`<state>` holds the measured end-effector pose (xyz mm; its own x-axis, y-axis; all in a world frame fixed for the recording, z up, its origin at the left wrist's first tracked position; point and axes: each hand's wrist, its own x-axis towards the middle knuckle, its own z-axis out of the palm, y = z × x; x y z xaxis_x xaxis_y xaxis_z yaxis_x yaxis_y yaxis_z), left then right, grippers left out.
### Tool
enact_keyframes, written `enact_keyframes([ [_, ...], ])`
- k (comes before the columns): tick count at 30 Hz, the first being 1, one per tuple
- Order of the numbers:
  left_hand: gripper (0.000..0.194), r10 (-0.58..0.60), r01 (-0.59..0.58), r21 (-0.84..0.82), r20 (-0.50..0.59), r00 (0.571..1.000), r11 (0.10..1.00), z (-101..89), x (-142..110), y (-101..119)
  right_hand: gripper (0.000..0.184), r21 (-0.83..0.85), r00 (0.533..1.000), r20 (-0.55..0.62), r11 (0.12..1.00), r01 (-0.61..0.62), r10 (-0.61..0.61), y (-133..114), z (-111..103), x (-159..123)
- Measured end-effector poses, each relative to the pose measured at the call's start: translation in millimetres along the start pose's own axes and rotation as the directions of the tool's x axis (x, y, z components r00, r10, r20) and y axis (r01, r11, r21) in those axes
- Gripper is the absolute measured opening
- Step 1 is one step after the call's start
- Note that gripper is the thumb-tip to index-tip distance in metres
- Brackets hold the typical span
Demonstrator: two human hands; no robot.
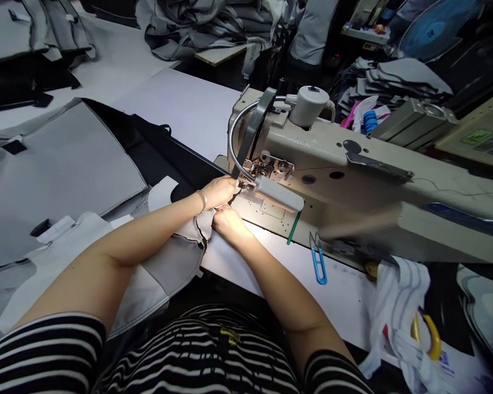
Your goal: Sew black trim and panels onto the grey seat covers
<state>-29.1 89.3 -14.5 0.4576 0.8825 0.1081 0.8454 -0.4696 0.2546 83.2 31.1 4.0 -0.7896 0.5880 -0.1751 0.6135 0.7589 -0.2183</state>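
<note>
A large grey and black sewn fabric piece [94, 164] spreads over the left of the table, and one edge of it reaches the sewing machine [267, 131]. Close to the needle, my left hand [219, 191] grips that edge from above, fingers closed. Just below it, my right hand [229, 223] is closed on the near side of the same fabric; its fingertips are partly hidden. The lit lamp [279, 194] on a bent metal tube shines on the needle area and blocks part of it from sight.
Blue thread snips [318, 260] lie on the white table right of my hands, beside a green stick [294, 227]. Yellow-handled scissors [429, 336] and white strips [406, 295] sit at the lower right. Heaped fabric [213, 24] and a standing person [312, 33] are behind.
</note>
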Motion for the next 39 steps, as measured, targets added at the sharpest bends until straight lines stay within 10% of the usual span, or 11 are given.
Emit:
enact_keyframes([
  [31, 0.014, -0.291, 0.290, -0.021, -0.014, 0.957, 0.957, -5.5, 1, 23, 0.020, -0.059, 0.998, -0.044, 0.997, 0.045, -0.048, 14, -7, -10],
  [39, 0.020, -0.223, 0.249, -0.196, 0.147, 0.964, 0.948, -29.8, -13, 19, 0.024, -0.064, 0.988, -0.138, 0.996, 0.060, -0.068, 18, 0, -12],
])
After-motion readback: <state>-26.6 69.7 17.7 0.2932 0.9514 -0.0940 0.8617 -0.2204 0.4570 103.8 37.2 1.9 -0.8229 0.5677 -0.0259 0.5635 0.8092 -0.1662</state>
